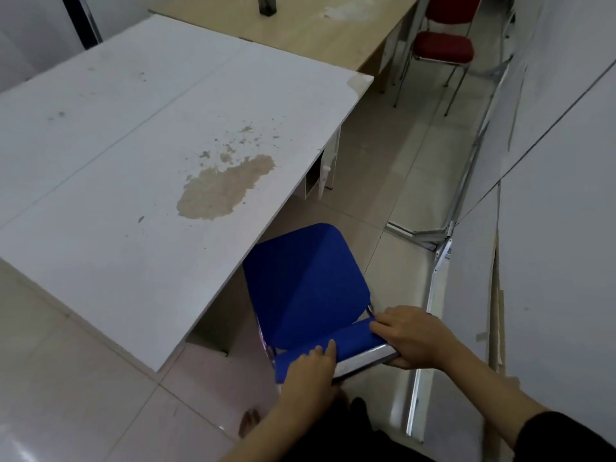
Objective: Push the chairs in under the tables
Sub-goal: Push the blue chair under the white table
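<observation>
A blue chair [306, 281] with a metal frame stands at the right edge of the white table [133, 161]. The left part of its seat is hidden under the tabletop. My left hand [310, 368] grips the left end of the blue backrest top. My right hand [413, 338] holds the backrest's right end, fingers over the front and thumb under the metal rail. A red chair [443, 48] stands far back, beside the wooden table [316, 28], with its seat out in the open.
The white tabletop has a large worn brown patch [223, 188]. Grey wall panels [550, 195] with a metal frame run close along the right, leaving a narrow tiled aisle. A dark post [268, 5] stands on the wooden table. My bare foot [250, 425] shows below.
</observation>
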A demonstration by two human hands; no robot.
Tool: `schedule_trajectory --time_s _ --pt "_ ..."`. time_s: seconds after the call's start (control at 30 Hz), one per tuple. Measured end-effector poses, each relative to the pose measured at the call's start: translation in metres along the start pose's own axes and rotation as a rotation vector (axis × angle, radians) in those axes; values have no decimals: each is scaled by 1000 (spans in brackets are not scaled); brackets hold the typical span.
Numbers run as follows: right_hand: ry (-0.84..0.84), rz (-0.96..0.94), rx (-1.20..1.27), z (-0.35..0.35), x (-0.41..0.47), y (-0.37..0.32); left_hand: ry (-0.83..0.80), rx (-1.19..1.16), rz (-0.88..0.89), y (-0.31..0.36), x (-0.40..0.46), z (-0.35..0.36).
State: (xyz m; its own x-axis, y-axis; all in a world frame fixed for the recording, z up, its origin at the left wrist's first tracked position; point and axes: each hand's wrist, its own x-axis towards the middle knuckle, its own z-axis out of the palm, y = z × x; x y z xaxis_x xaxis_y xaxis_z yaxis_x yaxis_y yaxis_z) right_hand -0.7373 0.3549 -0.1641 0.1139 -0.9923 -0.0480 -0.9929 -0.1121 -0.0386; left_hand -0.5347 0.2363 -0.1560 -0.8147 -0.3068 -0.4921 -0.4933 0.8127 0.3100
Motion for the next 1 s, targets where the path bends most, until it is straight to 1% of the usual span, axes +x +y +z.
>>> schedule_trajectory --time_s 0.1,0.17,0.27,0.53,0.67,0.83,0.93,1.0 --pt "19 -71 -8 -3 7 16 10 12 -17 5 6 -6" --pt "35 -99 -20 -7 18 30 67 -35 -13 2 13 -14" --pt "38 -121 -33 -11 36 52 185 -164 -4 -4 27 -26" --pt "-60 -100 -87 -20 102 137 385 -285 -45 -10 99 -69" --pt "-87 -48 -48 -23 140 175 430 -284 -72 -23 138 -99" --pt "-50 -80 -3 -28 187 226 481 -289 -96 -38 187 -126" --pt "9 -141 -10 -25 191 238 467 -286 -92 -35 196 -126" --pt "56 -145 -22 -21 185 238 428 -300 -102 -33 195 -123"
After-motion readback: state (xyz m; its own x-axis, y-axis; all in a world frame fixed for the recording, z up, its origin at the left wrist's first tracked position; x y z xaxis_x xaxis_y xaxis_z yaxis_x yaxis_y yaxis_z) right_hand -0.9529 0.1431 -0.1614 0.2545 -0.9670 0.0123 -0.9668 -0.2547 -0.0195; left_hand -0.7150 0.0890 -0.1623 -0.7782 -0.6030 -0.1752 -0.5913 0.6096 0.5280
